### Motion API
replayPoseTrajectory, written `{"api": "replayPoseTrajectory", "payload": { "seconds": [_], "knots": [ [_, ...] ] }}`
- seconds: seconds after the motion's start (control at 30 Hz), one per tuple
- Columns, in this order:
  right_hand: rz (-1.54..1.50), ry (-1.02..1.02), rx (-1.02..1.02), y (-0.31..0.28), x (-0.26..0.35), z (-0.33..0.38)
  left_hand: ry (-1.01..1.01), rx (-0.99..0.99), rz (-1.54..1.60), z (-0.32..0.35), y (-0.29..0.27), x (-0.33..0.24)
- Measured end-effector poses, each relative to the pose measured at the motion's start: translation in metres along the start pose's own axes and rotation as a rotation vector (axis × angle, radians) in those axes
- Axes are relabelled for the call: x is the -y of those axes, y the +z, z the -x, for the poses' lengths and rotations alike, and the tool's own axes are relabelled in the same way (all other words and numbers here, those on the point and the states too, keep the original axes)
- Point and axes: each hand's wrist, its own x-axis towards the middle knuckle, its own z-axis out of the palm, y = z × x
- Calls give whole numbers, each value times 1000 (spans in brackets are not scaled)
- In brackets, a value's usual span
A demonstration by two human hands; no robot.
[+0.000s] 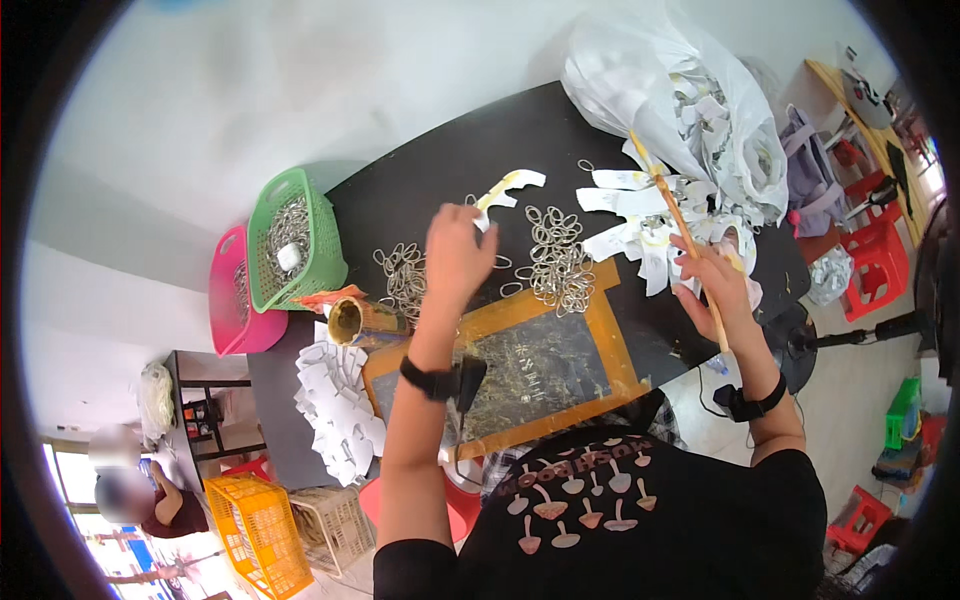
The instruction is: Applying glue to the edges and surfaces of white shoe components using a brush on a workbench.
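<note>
My left hand (459, 258) reaches over the black table, its thumb and fingertips closed around the near end of a white paper strip (522, 180) smeared with yellow paste. A metal ring shows beside the fingertips, partly hidden. My right hand (722, 290) grips a long wooden brush (673, 208) slanting up to the left, its yellowed tip above a heap of white paper strips (625, 202). Between the hands lies a pile of oval metal rings (556, 262); another ring pile (403, 280) sits left of my left wrist.
A paste-stained can (368, 322) lies near a stack of paper strips (335, 410). Green (330, 240) and pink (228, 300) baskets hold rings at the left. A tape-edged board (540, 365) lies before me. A plastic bag (620, 80) of strips stands far right. Another person (170, 505) is at lower left.
</note>
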Motion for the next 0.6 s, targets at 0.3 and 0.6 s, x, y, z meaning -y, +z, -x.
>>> {"api": "replayPoseTrajectory", "payload": {
  "seconds": [0.3, 0.6],
  "knots": [
    [-77, -336, 187, 47, 42, 23, -271, 549, 1095, 88, -7, -137],
    [518, -71, 296, 65, -5, 0, -766, 251, 1283, 115, -21, -82]
  ]
}}
